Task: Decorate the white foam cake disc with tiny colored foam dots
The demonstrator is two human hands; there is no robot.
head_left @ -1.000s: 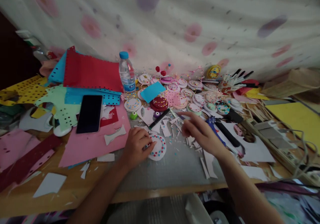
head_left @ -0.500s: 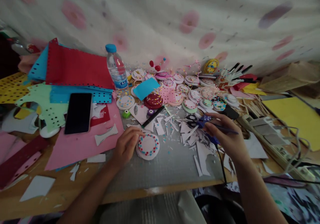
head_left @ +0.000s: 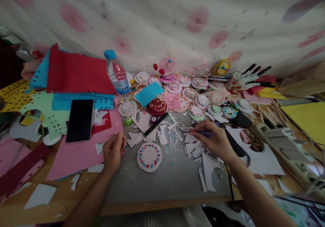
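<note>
A round white disc (head_left: 149, 168) lies flat on the grey mat, ringed with small red and blue stars. My left hand (head_left: 113, 152) is closed to the left of it, over the pink sheet's edge; a bit of colour shows by its fingertips, too small to name. My right hand (head_left: 214, 139) pinches slim purple tweezers (head_left: 206, 133), their pale tip pointing left above white paper scraps (head_left: 195, 147). Beneath my right wrist lies a dark tool (head_left: 235, 143), partly hidden, with a black cord near it.
Several decorated discs (head_left: 196, 112) crowd the back around a water bottle (head_left: 118, 74). A phone (head_left: 80, 120) rests on coloured sheets at left. A black pen (head_left: 155, 123) lies mid-mat. A power strip (head_left: 281, 152) with cables stands at right.
My left hand has let go of the disc and drawn back left. My right hand has moved left and away from the blue corded tool, with the tweezers now pointing over the scraps.
</note>
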